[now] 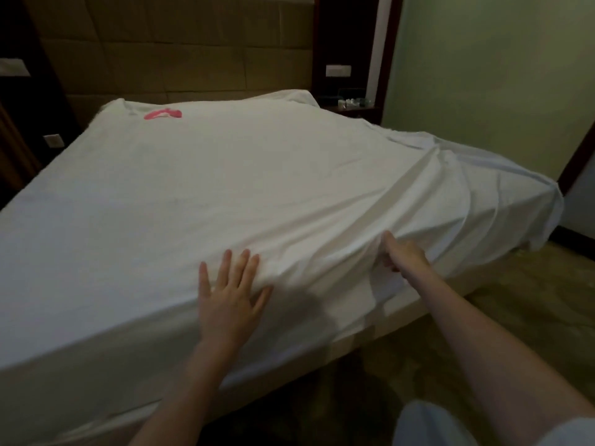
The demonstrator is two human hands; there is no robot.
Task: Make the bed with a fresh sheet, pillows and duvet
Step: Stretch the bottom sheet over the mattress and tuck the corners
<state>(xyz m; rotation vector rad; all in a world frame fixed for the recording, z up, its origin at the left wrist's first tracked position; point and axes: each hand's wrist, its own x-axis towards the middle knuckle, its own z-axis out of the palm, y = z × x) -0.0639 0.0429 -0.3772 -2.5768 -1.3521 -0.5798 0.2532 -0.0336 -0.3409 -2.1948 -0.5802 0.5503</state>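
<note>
Left hand (228, 297) flat on white cotton sheet (209, 194); right hand (402, 252) pinches its fold at the bed's near edge.

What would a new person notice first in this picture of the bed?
The white sheet covering the whole mattress, smooth on the left, wrinkled toward the right corner. The left hand presses flat on it near the front edge while the right hand grips a fold. A pink mark shows near the headboard.

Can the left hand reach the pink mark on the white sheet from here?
Probably not: the left hand lies flat near the bed's near edge, while the pink mark sits far across the white sheet.
</note>
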